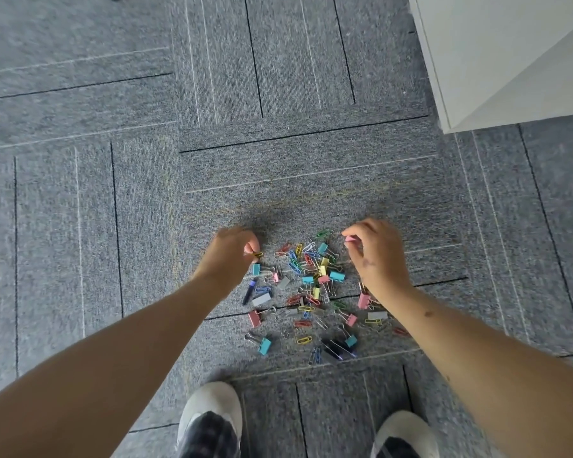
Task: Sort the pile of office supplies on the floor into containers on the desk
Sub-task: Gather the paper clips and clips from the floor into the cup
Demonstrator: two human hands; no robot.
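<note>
At pile (pixel 311 292) far edge: left hand (pixel 229 256) pinches yellowish paper clip (pixel 257 255); right hand (pixel 379 256) pinches pink binder clip (pixel 349 239); pile lies between them, footward.

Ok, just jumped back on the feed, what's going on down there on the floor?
A person stands bent over a pile of coloured paper clips and binder clips scattered on the grey carpet. The left hand pinches a yellow paper clip at the pile's left edge, and the right hand pinches a small pink binder clip at its far right. The rest lies unsorted on the floor. No containers are in view, only a white furniture corner.
</note>
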